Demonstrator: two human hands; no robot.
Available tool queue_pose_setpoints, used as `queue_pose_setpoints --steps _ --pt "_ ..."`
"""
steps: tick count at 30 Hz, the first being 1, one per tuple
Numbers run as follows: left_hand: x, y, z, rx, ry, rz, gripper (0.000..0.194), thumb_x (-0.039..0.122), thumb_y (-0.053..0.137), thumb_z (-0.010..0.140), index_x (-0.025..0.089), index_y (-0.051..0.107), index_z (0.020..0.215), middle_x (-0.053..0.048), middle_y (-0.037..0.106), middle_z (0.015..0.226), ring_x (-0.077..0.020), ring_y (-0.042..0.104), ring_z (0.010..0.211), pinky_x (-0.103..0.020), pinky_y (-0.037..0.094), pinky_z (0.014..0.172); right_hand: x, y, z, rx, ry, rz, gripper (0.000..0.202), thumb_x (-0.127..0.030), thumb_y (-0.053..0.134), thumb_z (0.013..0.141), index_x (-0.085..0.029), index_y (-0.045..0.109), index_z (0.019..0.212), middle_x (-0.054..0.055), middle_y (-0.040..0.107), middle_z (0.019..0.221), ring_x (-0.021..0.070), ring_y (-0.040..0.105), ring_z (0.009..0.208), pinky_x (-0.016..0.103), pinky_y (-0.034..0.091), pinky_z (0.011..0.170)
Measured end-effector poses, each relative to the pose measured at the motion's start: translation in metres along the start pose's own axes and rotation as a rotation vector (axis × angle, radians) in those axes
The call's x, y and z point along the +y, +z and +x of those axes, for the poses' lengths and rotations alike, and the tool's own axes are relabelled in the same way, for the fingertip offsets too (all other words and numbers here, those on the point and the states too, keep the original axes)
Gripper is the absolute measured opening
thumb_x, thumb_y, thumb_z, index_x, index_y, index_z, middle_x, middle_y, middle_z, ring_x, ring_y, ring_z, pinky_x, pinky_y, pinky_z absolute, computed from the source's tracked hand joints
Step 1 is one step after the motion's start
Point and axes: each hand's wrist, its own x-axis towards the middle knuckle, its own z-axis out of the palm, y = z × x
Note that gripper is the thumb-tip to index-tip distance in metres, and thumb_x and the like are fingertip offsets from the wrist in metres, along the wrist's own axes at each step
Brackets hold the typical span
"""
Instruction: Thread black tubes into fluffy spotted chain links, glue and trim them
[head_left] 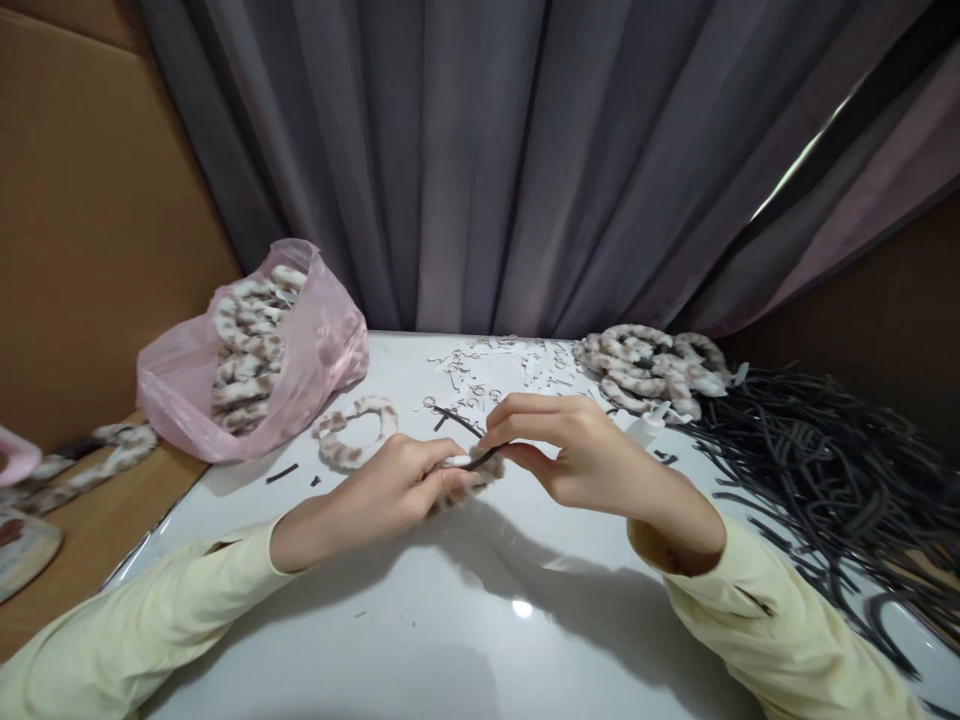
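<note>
While the left hand (pixel 409 480) pinches a brown-and-white furry tube (pixel 491 468) between thumb and fingers, the right hand (pixel 574 445), just beside it, grips a thin black flexible strip (pixel 480 458) that meets the tube at the left fingertips. Beyond the left hand lies a closed furry mottled ring (pixel 356 432), and farther out to its left stands an open pink translucent plastic bag (pixel 330 340) holding more furry pieces. Past the right hand sits a heap of mottled furry loops (pixel 645 365), beside a tangled pile of long black strips (pixel 840 480).
</note>
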Motion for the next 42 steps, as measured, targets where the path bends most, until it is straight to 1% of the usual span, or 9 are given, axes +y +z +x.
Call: queue_pose_setpoints --steps 6,14,19,23,27,31,33,36,42 --pt "0.002 0.003 -0.003 0.085 0.229 0.195 0.026 0.017 0.042 0.088 0.016 0.048 0.063 0.004 0.05 0.055 -0.0071 0.045 0.049 -0.018 0.033 0.05 0.006 0.005 -0.004 0.091 -0.086 -0.186 0.028 -0.001 0.043 0.083 -0.015 0.068 0.083 0.008 0.064 0.085 0.0146 0.057 0.075 0.026 0.045 0.063" --pt "0.0 0.01 -0.008 0.181 0.437 0.484 0.022 0.016 0.034 0.09 0.015 0.054 0.081 -0.003 0.055 0.065 -0.0152 0.051 0.057 -0.025 0.039 0.052 0.012 0.021 0.001 0.114 -0.146 -0.239 0.019 -0.007 0.051 0.083 -0.016 0.068 0.085 0.007 0.064 0.085 0.0184 0.054 0.084 0.033 0.041 0.072" --pt "0.002 0.011 -0.01 0.25 0.347 0.245 0.011 0.016 0.05 0.082 0.018 0.06 0.085 -0.006 0.06 0.07 -0.0169 0.055 0.061 -0.026 0.042 0.058 0.01 0.022 0.001 0.081 -0.113 -0.159 0.02 -0.006 0.052 0.083 -0.017 0.069 0.084 0.007 0.063 0.087 0.0185 0.053 0.084 0.033 0.042 0.073" --pt "0.003 0.011 -0.01 0.173 0.309 0.118 0.023 0.012 0.051 0.078 0.02 0.062 0.096 -0.008 0.065 0.076 -0.0192 0.059 0.068 -0.028 0.044 0.063 0.009 0.021 0.003 0.036 -0.061 -0.007 0.02 -0.007 0.054 0.082 -0.017 0.07 0.077 0.007 0.064 0.088 0.0173 0.054 0.08 0.031 0.045 0.07" --pt "0.003 0.011 -0.008 0.143 0.277 0.052 0.02 0.011 0.052 0.076 0.021 0.061 0.09 -0.006 0.066 0.073 -0.0187 0.059 0.067 -0.028 0.042 0.064 0.009 0.021 0.004 0.027 0.034 0.147 0.021 -0.007 0.052 0.083 -0.016 0.07 0.09 0.007 0.065 0.092 0.0146 0.06 0.08 0.026 0.048 0.071" --pt "0.006 0.007 0.0 0.241 -0.024 -0.219 0.008 0.025 0.055 0.08 0.02 0.049 0.077 0.0 0.061 0.06 -0.0096 0.043 0.045 -0.021 0.032 0.046 0.004 0.017 0.004 0.154 0.178 0.064 0.032 0.0 0.046 0.08 -0.012 0.064 0.104 0.011 0.064 0.102 0.0167 0.06 0.089 0.025 0.047 0.074" --pt "0.006 0.005 0.007 0.233 -0.175 -0.469 0.019 0.032 0.055 0.081 0.019 0.043 0.073 0.0 0.061 0.06 -0.0065 0.035 0.042 -0.018 0.026 0.041 -0.003 0.015 0.004 0.195 0.262 0.032 0.03 0.0 0.046 0.078 -0.013 0.066 0.096 0.008 0.066 0.093 0.0159 0.06 0.082 0.025 0.045 0.072" --pt "-0.001 0.003 0.016 0.189 -0.309 -0.86 0.018 0.025 0.056 0.08 0.016 0.044 0.069 0.0 0.058 0.063 -0.0035 0.032 0.044 -0.014 0.023 0.039 -0.013 0.015 0.004 0.093 0.393 0.105 0.027 -0.002 0.048 0.076 -0.015 0.069 0.085 0.002 0.067 0.074 0.0106 0.056 0.062 0.02 0.042 0.063" --pt "-0.015 0.005 0.022 0.062 -0.467 -1.251 0.01 0.004 0.054 0.071 0.01 0.053 0.062 0.001 0.044 0.064 -0.0018 0.034 0.047 -0.011 0.028 0.038 -0.01 0.03 0.003 -0.028 0.485 0.146 0.033 -0.004 0.042 0.075 -0.015 0.072 0.082 -0.006 0.044 0.046 0.0052 0.029 0.044 0.017 0.028 0.046"
